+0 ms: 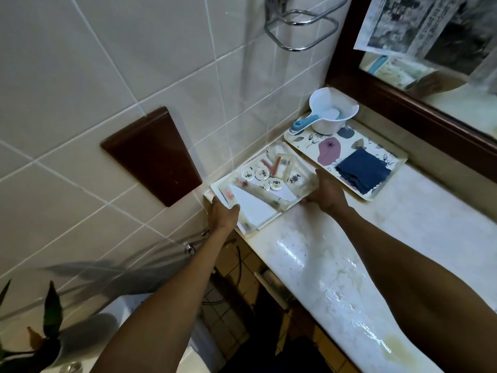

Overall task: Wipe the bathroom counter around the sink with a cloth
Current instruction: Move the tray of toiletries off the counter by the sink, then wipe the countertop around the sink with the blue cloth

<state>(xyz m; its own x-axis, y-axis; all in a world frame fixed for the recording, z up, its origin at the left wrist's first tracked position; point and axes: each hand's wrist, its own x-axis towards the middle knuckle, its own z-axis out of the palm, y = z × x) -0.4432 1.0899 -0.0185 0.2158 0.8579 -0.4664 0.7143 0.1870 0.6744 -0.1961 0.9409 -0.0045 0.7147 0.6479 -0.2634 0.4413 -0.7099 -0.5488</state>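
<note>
Both hands grip the white rectangular amenity tray (pixel 258 214) at frame centre: left hand (pixel 223 212) clamps its near-left corner, thumb on top, fingers under; right hand (pixel 326 193) wraps its right edge, fingers curled around the rim. Tray carries round white printed caps, sachets and a white folded card; can't tell whether it's lifted or resting on the pale glossy marble counter (pixel 322 265). Folded dark blue cloth (pixel 363 170) lies on the floral-print cream tray (pixel 304 141) just right of the right hand, not touched. White plastic scoop with blue handle (pixel 326 113) sits on that tray's far end, centre-right. Counter surface looks wet, reflective.
</note>
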